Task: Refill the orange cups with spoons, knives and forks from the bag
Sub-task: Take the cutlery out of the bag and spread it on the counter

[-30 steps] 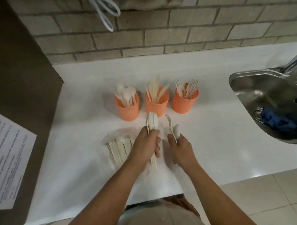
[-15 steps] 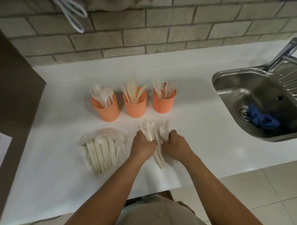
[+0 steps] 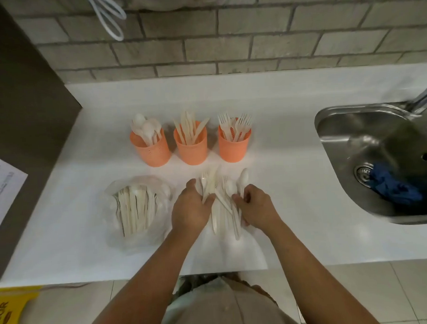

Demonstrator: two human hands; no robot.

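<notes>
Orange cups [image 3: 192,150], three in a row at 12 o'clock, hold spoons [image 3: 145,130], knives [image 3: 190,129] and forks [image 3: 235,124] on the white surface [image 3: 294,182]. One clear bag [image 3: 136,209] of cutlery lies at 9 o'clock; left grip [image 3: 191,209] and right grip [image 3: 257,206] both clasp a mixed cutlery bundle [image 3: 217,193]. A yellow sign [image 3: 8,310] at 7 o'clock reads "OOR"; one steel sink [image 3: 352,121] at 3 o'clock.
</notes>
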